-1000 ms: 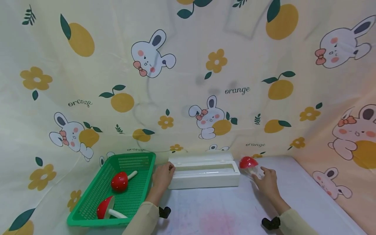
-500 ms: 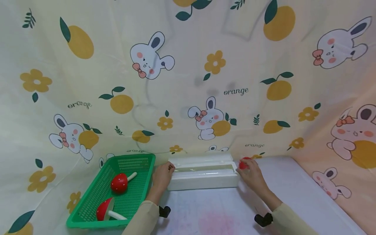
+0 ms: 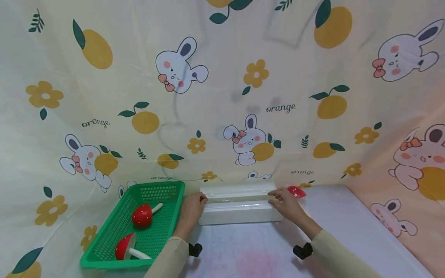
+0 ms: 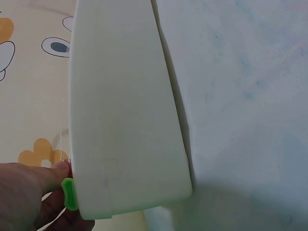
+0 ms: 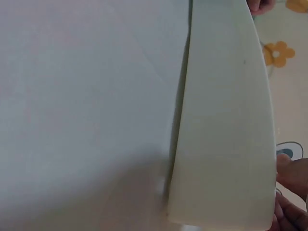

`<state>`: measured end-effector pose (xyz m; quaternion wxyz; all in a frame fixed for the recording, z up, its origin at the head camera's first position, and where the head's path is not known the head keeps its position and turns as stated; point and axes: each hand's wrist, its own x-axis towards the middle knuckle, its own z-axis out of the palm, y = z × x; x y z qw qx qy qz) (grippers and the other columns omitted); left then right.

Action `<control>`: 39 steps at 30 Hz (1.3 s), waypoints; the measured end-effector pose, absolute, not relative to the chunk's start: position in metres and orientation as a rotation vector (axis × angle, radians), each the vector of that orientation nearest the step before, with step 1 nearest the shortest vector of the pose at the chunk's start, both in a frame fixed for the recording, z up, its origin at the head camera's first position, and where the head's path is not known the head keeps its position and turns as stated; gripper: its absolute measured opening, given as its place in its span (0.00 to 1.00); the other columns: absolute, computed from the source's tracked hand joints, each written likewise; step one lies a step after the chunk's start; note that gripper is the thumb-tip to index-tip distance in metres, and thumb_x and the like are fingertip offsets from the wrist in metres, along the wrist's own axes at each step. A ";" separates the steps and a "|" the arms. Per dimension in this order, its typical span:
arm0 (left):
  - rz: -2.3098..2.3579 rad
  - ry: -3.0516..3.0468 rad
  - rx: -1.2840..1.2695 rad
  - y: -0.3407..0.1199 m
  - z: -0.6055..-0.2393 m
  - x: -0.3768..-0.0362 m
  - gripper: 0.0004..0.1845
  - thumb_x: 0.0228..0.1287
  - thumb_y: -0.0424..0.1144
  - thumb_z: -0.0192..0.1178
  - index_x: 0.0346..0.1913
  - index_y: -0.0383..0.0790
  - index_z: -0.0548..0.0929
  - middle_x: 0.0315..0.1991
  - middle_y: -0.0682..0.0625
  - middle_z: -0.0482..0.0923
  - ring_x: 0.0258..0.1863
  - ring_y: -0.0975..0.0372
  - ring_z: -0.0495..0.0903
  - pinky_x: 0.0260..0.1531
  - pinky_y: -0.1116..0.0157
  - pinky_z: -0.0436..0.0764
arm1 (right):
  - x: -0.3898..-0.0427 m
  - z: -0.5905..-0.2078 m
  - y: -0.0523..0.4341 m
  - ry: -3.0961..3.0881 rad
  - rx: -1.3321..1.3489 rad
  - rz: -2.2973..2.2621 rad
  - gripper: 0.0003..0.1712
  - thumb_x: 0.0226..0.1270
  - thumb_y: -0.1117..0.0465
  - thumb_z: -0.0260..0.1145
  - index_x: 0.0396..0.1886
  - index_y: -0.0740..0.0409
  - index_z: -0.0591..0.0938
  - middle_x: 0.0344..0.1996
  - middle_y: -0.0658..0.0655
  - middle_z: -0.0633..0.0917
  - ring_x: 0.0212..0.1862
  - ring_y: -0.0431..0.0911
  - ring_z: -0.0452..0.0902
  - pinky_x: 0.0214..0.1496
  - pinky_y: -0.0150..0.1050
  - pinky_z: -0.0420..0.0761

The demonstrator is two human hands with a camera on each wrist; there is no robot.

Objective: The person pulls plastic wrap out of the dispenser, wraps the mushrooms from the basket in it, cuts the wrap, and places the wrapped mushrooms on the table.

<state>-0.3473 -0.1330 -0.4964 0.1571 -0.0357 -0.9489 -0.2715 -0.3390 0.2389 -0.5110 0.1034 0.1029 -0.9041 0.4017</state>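
A white cling film dispenser (image 3: 240, 215) lies lengthwise at the back of the table, its lid (image 3: 240, 188) raised. At its left end, my left hand (image 3: 191, 210) pinches the edge of the clear cling film (image 4: 63, 144) between thumb and curled finger. Beside that thumb, a green plastic piece (image 4: 70, 194) shows at the box end. My right hand (image 3: 286, 202) reaches over the dispenser's right end, thumb and index finger apart. Behind it sits a red-capped toy mushroom (image 3: 296, 192), partly hidden by the hand; clear film appears around it.
To the left stands a green basket (image 3: 104, 227) holding two red toy mushrooms with white stems, the rear mushroom (image 3: 141, 216) and the front mushroom (image 3: 125, 246). A printed cloth (image 3: 222, 77) hangs behind. The white table (image 3: 257, 251) bears a pink stain.
My right hand has moved left, from beside the mushroom to over the dispenser's right end. The left hand has stayed at the left end.
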 end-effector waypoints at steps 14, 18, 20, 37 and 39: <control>-0.771 -2.709 -0.084 -0.133 -0.499 -0.350 0.03 0.73 0.36 0.70 0.39 0.41 0.89 0.32 0.51 0.84 0.35 0.58 0.78 0.40 0.56 0.81 | -0.349 -0.511 0.232 -2.706 0.222 1.242 0.07 0.71 0.61 0.77 0.46 0.55 0.93 0.51 0.58 0.83 0.54 0.55 0.77 0.54 0.47 0.85; -0.776 -2.722 -0.069 -0.133 -0.499 -0.350 0.03 0.73 0.36 0.70 0.39 0.42 0.89 0.33 0.52 0.84 0.36 0.59 0.79 0.42 0.56 0.82 | -0.350 -0.514 0.231 -2.691 0.175 1.273 0.05 0.72 0.61 0.76 0.44 0.55 0.93 0.50 0.58 0.84 0.53 0.54 0.77 0.53 0.47 0.86; -0.806 -2.725 -0.059 -0.133 -0.499 -0.351 0.03 0.72 0.35 0.71 0.38 0.42 0.89 0.33 0.52 0.85 0.36 0.59 0.79 0.42 0.56 0.83 | -0.351 -0.516 0.230 -2.684 0.136 1.292 0.06 0.73 0.60 0.75 0.45 0.55 0.92 0.50 0.58 0.84 0.52 0.53 0.77 0.53 0.46 0.85; -0.745 -2.760 -0.052 -0.130 -0.497 -0.351 0.04 0.75 0.39 0.69 0.39 0.47 0.86 0.33 0.54 0.85 0.35 0.60 0.79 0.36 0.59 0.80 | -0.354 -0.518 0.232 -2.581 0.086 1.379 0.06 0.75 0.61 0.73 0.46 0.58 0.91 0.40 0.55 0.88 0.43 0.50 0.78 0.41 0.31 0.80; -0.710 -2.763 -0.024 -0.131 -0.498 -0.352 0.04 0.75 0.41 0.69 0.39 0.48 0.86 0.33 0.54 0.85 0.34 0.60 0.79 0.33 0.60 0.78 | -0.355 -0.518 0.231 -2.567 0.101 1.370 0.06 0.75 0.61 0.73 0.46 0.58 0.91 0.40 0.56 0.88 0.42 0.50 0.79 0.41 0.30 0.80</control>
